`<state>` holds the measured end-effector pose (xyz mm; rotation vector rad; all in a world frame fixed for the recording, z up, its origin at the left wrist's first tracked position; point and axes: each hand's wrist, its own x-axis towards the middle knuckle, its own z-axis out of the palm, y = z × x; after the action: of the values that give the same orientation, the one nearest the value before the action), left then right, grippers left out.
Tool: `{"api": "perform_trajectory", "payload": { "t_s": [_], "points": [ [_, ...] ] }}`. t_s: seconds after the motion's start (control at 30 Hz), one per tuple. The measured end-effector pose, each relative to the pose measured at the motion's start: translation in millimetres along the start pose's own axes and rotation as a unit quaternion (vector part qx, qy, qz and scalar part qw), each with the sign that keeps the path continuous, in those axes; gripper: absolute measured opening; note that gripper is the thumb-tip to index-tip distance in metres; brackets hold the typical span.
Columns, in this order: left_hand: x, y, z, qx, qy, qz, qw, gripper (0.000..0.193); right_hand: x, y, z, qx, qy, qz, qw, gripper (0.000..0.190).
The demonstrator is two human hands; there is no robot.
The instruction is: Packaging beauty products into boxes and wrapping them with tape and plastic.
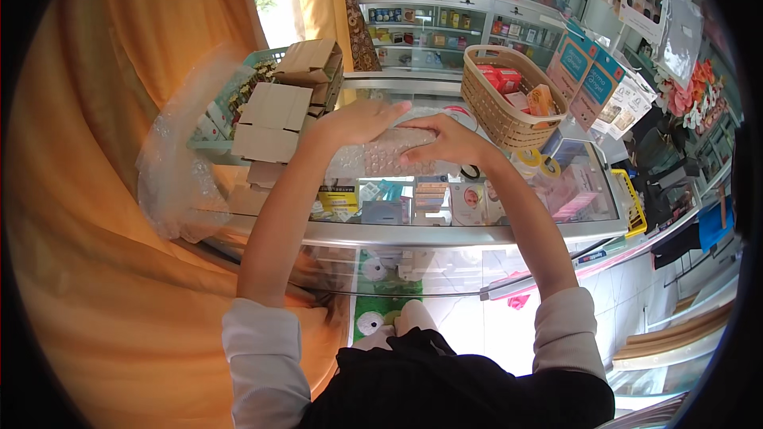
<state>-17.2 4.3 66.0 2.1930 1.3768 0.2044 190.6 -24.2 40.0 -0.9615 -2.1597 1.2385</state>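
Observation:
A flat bundle in clear bubble wrap (pixel 400 154) lies across the glass counter (pixel 417 233) in front of me. My right hand (pixel 451 142) grips its right part, thumb on the near side and fingers over the far edge. Above the bundle's far left part is my left hand (pixel 365 121), back upward and slightly blurred, its thumb pointing right. Its other fingers are mostly hidden, so I cannot tell how firmly it touches the wrap. What the wrap encloses is not clear. Just right of the bundle sits a dark ring-shaped thing (pixel 470 172), perhaps a scissor handle.
Cardboard boxes (pixel 271 122) and a teal basket (pixel 223 144) stand left, beside loose bubble wrap (pixel 179 179) and an orange curtain (pixel 119 286). Back right are a beige basket (pixel 506 122) of small boxes, tape rolls (pixel 539 164) and hanging product cards (pixel 587 80). Shelves (pixel 426 12) line the back.

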Motion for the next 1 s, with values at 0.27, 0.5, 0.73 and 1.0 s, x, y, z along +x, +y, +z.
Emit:
{"api": "perform_trajectory", "payload": {
  "t_s": [0.27, 0.5, 0.73, 1.0],
  "points": [
    [-60, 21, 19, 0.05, 0.109, 0.161, 0.98, 0.048, 2, 9, -1, 0.0, 0.016, -0.016, 1.0, 0.059],
    [-58, 16, 35, 0.106, 0.192, 0.195, 0.956, 0.065, 6, 16, -1, 0.035, 0.04, 0.011, 0.998, 0.055],
    [-43, 12, 30, 0.139, 0.164, 0.155, 0.964, 0.066, 6, 21, 1, -0.067, 0.171, -0.089, 0.979, 0.054],
    [-18, 2, 12, 0.047, 0.036, 0.111, 0.992, 0.064, -4, 13, 6, -0.191, 0.149, -0.168, 0.956, 0.064]
  ]
}}
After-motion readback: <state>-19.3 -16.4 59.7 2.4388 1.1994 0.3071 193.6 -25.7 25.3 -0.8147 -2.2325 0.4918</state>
